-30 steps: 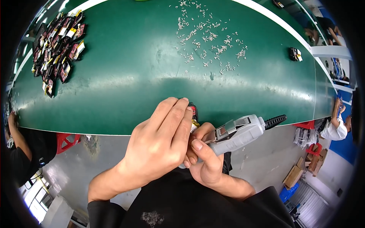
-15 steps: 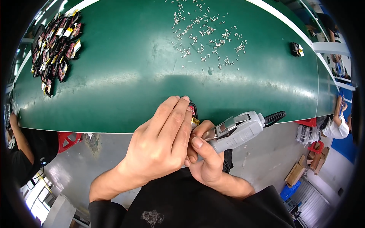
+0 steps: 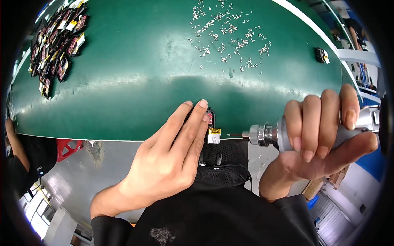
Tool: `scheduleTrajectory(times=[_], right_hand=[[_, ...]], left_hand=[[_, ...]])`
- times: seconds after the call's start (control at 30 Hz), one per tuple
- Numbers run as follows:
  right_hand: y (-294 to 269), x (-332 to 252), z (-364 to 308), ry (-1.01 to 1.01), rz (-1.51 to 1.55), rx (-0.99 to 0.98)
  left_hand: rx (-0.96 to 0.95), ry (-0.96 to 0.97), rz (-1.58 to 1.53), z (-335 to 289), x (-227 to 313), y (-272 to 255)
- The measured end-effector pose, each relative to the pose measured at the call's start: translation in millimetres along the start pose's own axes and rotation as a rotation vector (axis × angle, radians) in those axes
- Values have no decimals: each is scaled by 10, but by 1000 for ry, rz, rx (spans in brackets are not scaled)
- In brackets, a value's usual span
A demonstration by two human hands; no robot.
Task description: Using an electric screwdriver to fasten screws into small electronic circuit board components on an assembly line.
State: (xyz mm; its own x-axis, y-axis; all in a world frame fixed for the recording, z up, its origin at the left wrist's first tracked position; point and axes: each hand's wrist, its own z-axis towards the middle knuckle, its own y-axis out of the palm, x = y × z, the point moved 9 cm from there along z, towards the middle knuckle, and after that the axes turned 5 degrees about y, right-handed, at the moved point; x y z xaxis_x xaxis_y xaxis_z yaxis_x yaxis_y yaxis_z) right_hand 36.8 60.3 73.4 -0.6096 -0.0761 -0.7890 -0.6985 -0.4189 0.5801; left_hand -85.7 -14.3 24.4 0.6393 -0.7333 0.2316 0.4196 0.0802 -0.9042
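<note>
My right hand is wrapped round a grey electric screwdriver, raised at the right of the table edge. Its thin bit points left; whether anything sits on the tip is too small to tell. At the table's front edge lies a small black electronic device with a reddish circuit board. A silver battery pouch with a yellow band hangs from it over the edge. My left hand lies with fingers stretched out along the device's left side, covering part of it; its thumb is hidden.
Many loose small screws are scattered over the far middle of the green table. A heap of similar devices lies at the far left, and a single device at the right. Another person's arm shows at the left rim.
My right hand has moved right and up, away from the device, and turned the screwdriver so its bit faces left. The battery pouch has come into view. My left hand has hardly moved.
</note>
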Motion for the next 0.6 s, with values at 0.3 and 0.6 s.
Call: scheduleTrajectory(times=[0.3,0.6], right_hand=[[-176,366,182,111,-42,-173],[-73,396,241,170,-132,-166]], left_hand=[[15,-58,-44,-28,-43,11],[72,-89,-90,0,-60,15]])
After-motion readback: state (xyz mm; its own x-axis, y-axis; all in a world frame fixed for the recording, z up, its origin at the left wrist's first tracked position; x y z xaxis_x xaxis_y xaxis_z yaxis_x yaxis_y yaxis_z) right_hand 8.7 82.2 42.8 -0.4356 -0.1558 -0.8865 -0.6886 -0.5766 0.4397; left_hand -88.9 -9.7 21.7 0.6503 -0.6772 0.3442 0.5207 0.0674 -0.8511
